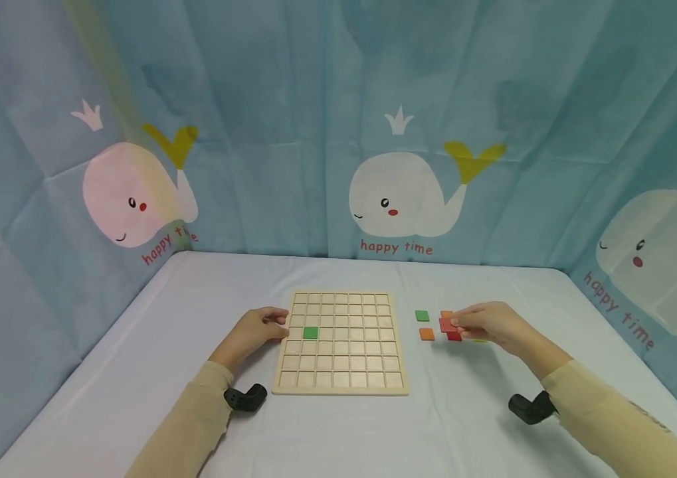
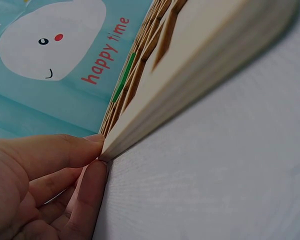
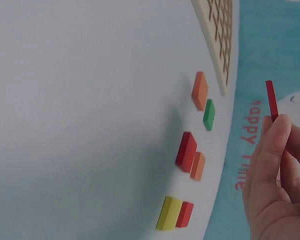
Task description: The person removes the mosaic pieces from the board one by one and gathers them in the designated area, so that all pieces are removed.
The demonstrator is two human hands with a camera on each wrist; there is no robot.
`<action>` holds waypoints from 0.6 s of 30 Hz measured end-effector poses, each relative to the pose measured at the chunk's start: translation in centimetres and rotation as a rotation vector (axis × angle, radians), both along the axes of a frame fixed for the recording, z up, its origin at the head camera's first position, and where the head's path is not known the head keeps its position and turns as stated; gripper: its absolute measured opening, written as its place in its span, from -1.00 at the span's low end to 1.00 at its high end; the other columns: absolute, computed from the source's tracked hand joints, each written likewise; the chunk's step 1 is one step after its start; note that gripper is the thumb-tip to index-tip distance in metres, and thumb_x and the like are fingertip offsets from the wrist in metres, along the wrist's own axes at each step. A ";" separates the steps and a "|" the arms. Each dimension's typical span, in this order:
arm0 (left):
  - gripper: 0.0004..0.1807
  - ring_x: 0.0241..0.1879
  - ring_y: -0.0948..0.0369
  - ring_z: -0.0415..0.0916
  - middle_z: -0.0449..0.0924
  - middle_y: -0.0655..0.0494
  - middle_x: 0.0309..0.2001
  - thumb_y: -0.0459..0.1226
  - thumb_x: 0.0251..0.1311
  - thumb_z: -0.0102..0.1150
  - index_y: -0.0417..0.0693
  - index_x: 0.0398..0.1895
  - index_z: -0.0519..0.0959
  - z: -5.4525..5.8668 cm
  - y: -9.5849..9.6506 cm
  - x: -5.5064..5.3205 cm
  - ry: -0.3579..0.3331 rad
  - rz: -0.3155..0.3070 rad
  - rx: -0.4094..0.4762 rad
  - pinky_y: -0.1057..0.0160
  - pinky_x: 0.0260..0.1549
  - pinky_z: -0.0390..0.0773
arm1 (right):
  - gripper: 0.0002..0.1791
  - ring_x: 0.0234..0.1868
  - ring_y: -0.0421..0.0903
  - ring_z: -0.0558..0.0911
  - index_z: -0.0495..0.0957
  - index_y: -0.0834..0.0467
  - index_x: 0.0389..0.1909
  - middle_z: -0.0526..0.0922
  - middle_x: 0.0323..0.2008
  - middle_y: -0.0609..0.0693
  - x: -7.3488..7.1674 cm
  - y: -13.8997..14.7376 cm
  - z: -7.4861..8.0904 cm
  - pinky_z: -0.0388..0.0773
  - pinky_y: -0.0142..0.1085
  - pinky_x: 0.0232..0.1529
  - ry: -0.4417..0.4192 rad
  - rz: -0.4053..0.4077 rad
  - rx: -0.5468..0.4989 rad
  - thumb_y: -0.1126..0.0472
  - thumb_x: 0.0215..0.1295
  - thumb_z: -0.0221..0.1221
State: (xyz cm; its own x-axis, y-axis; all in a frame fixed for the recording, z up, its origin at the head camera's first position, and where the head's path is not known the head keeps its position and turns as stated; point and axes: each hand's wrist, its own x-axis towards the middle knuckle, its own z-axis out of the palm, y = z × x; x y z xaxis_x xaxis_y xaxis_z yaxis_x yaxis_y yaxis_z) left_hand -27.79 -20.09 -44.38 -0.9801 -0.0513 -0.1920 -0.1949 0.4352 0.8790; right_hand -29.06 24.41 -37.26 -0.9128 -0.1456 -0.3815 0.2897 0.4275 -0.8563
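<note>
My left hand (image 1: 256, 330) is at the left edge of a wooden grid board (image 1: 342, 388). Thumb and a finger grip that edge in the left wrist view, the other fingers curled behind. One green tile (image 1: 311, 332) lies in a cell toward the board's left. Over to the right, my right hand (image 1: 491, 323) pinches a thin red tile (image 3: 272, 100) between thumb and fingers, held above the table. Beneath and beside it lie loose tiles: a green one (image 1: 422, 316), an orange one (image 1: 426, 334), another orange one (image 3: 198, 166), a dark red one (image 3: 186, 150) and a yellow one (image 3: 169, 214).
Another small red tile (image 3: 185, 214) lies against the yellow one. A white cloth covers the table (image 1: 338, 438). Blue curtains (image 1: 266, 133) printed with whales stand around its back and sides. Black devices (image 1: 245, 398) are strapped at both wrists.
</note>
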 end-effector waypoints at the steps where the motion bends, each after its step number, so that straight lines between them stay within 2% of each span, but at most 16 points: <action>1: -0.44 -0.15 0.17 0.55 0.56 -0.07 0.02 -0.36 0.12 0.34 -0.19 0.24 0.52 0.0 0.0 0.0 0.002 0.000 -0.003 0.31 -0.19 0.64 | -0.46 -0.37 -0.24 0.66 0.49 0.44 0.16 0.70 -0.33 -0.08 0.0 0.3 0.0 0.66 -0.45 -0.20 -0.003 -0.005 -0.002 0.13 0.33 0.27; 11: -0.45 -0.13 0.18 0.54 0.55 -0.06 0.03 -0.36 0.14 0.33 -0.17 0.25 0.51 -0.1 -0.1 0.0 -0.001 0.001 -0.002 0.31 -0.18 0.63 | -0.44 -0.34 -0.20 0.69 0.50 0.42 0.15 0.71 -0.35 -0.10 0.0 2.8 -0.1 0.67 -0.40 -0.15 -0.007 -0.027 0.033 0.09 0.32 0.29; 18: -0.44 -0.12 0.17 0.53 0.53 -0.07 0.05 -0.35 0.17 0.32 -0.17 0.28 0.49 0.2 -0.1 0.1 -0.002 -0.019 -0.002 0.31 -0.18 0.63 | -0.36 -0.31 -0.19 0.69 0.41 0.46 0.26 0.68 -0.28 -0.09 -0.1 4.4 0.0 0.67 -0.39 -0.13 -0.014 -0.042 0.038 0.09 0.34 0.27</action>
State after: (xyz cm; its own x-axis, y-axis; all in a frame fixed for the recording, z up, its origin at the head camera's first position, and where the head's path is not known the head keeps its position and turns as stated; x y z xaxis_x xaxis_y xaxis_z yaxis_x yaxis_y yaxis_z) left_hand -27.72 -20.23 -44.21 -0.9806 -0.0335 -0.1934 -0.1882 0.4406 0.8777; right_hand -29.13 28.79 -37.22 -0.9124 -0.0922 -0.3989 0.3201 0.4468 -0.8354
